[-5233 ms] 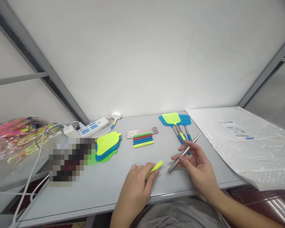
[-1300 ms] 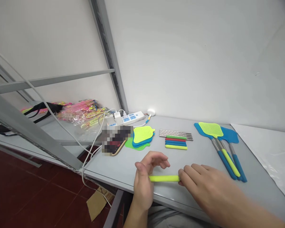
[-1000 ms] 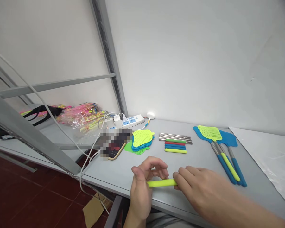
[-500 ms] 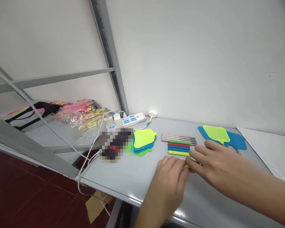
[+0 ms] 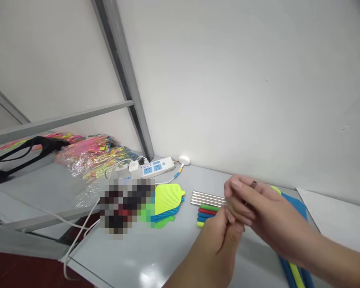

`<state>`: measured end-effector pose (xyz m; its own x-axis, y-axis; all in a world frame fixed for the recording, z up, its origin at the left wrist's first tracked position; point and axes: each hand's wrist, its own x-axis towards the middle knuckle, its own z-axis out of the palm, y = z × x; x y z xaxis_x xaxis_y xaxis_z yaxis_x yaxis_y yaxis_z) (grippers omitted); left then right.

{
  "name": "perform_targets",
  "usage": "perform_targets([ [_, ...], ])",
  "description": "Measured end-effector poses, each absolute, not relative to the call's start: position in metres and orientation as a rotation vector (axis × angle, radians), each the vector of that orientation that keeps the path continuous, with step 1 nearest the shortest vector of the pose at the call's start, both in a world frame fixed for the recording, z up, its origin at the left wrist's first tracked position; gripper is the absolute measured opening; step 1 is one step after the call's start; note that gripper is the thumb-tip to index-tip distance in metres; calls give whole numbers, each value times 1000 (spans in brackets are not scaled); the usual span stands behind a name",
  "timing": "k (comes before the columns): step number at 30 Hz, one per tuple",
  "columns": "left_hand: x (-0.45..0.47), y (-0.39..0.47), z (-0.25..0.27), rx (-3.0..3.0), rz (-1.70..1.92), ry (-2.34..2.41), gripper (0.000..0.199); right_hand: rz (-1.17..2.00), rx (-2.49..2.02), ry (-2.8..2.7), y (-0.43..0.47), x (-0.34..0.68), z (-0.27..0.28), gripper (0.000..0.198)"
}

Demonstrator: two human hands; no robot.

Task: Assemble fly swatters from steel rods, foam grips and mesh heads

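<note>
Together my two hands are lifted over the table. My right hand (image 5: 258,208) is wrapped around a slim metal rod (image 5: 254,184), whose dark tip pokes out above the fingers. Just below, my left hand (image 5: 219,248) is closed and presses against it; the yellow-green handle grip seen between the hands earlier is hidden inside. Behind them lie several silver rods (image 5: 205,198) and a row of coloured handle grips (image 5: 209,208), partly covered by my hands. Left of these is a stack of fly swatter heads (image 5: 168,198), yellow-green on top, blue and green beneath.
Blue and yellow-green fly swatters (image 5: 297,206) lie at right, partly behind my right arm. Beyond is a white sheet (image 5: 333,212). A power strip (image 5: 162,166) with cables stands at the back, beside a grey metal frame (image 5: 120,52) and plastic-bagged items (image 5: 93,156).
Both hands have risen from the tabletop, and the right hand has turned upward around the rod. The yellow-green grip between them is now out of sight. The camera view has shifted.
</note>
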<state>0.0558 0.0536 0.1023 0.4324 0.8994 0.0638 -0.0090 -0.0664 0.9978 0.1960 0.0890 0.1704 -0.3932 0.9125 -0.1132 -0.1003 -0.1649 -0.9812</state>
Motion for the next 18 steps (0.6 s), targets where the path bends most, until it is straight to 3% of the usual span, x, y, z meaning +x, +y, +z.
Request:
perform_targets([
  [5,65,58,85,1444,989,837,34,1802,-844,-1121,100,196,167,50],
  [9,41,47,67,1473,1310,897,42,1843,-748,-1255,94,188,151,57],
  [14,5,23,50,1411,1694,947,38,1611,-736,-1638,68,144,118,60],
  [18,-16,13,57,1445,1692,1024,34,1520,-774,-1620,57,107,99,56],
])
